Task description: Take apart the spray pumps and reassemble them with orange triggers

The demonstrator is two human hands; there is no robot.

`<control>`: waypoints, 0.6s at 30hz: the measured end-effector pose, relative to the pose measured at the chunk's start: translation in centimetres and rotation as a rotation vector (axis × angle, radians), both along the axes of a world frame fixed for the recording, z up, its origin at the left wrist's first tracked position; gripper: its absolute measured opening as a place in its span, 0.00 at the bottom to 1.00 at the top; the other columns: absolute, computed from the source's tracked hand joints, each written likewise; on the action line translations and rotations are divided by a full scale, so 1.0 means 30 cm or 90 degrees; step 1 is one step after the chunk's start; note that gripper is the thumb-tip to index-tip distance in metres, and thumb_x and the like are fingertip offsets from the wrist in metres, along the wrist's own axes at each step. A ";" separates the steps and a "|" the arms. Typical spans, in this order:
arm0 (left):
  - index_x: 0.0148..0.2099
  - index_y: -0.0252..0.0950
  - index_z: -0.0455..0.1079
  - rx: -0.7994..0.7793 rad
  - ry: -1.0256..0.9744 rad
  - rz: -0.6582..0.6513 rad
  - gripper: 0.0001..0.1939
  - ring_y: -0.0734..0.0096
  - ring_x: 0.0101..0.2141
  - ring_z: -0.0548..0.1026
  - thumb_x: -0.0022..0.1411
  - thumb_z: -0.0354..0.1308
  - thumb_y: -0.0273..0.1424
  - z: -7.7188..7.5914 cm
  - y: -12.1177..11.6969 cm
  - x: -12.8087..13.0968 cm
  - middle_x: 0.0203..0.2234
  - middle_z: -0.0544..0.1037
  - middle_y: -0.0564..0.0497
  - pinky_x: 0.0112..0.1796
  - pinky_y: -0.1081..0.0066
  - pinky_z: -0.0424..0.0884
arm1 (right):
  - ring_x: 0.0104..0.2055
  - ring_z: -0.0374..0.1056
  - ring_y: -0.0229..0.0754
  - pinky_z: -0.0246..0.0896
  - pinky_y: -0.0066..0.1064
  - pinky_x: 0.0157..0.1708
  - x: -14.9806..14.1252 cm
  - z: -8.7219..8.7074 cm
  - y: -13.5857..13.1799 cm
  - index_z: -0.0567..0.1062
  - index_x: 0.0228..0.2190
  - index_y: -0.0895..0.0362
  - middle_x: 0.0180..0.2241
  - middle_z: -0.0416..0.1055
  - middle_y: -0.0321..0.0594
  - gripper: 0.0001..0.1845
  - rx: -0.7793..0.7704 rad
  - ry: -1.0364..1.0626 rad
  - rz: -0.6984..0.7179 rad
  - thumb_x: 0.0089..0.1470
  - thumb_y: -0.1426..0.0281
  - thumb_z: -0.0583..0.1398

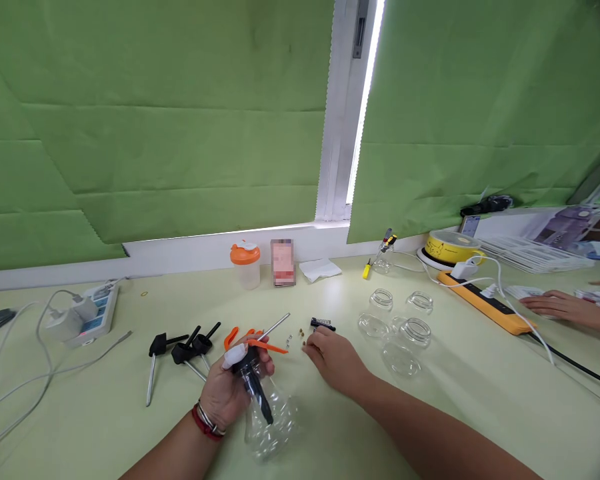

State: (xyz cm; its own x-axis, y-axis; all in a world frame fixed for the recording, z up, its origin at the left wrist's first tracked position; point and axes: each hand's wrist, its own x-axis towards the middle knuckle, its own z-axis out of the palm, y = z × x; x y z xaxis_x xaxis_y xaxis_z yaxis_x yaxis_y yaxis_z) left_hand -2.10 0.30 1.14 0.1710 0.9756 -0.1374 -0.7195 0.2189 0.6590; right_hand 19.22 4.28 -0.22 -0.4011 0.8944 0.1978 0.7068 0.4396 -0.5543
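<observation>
My left hand is closed around the black-and-orange pump head of a clear plastic spray bottle, which it holds tilted above the table; a white wrap covers one fingertip. A metal rod pokes out past the orange trigger. My right hand rests on the table with its fingers curled, the fingertips pinching at tiny metal parts; what they hold is too small to make out. A small black spring-like piece lies just beyond that hand.
Black pump heads with metal tubes lie to the left. Several clear bottles stand to the right. At the back: an orange-lidded cup, tissue, screwdriver, yellow reel, power strips. Another person's hand rests far right.
</observation>
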 end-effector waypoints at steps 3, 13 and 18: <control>0.40 0.31 0.74 0.015 -0.061 0.022 0.13 0.65 0.32 0.74 0.52 0.57 0.29 0.015 -0.006 0.020 0.27 0.75 0.46 0.41 0.63 0.70 | 0.29 0.66 0.39 0.57 0.29 0.28 0.017 -0.010 -0.081 0.70 0.29 0.59 0.26 0.67 0.40 0.27 -0.370 0.271 0.137 0.57 0.50 0.46; 0.37 0.37 0.71 0.188 0.580 0.037 0.13 0.69 0.28 0.68 0.60 0.51 0.39 0.022 -0.028 0.045 0.26 0.71 0.52 0.32 0.68 0.65 | 0.20 0.68 0.39 0.57 0.24 0.17 0.025 -0.016 -0.158 0.60 0.41 0.55 0.23 0.69 0.36 0.30 -0.805 0.642 0.023 0.47 0.44 0.53; 0.33 0.38 0.69 0.280 0.839 0.091 0.15 0.70 0.24 0.63 0.61 0.47 0.42 0.040 -0.032 0.054 0.20 0.65 0.54 0.28 0.70 0.61 | 0.17 0.61 0.33 0.52 0.22 0.14 0.029 -0.006 -0.153 0.61 0.42 0.56 0.22 0.65 0.33 0.29 -0.617 0.559 -0.007 0.49 0.46 0.52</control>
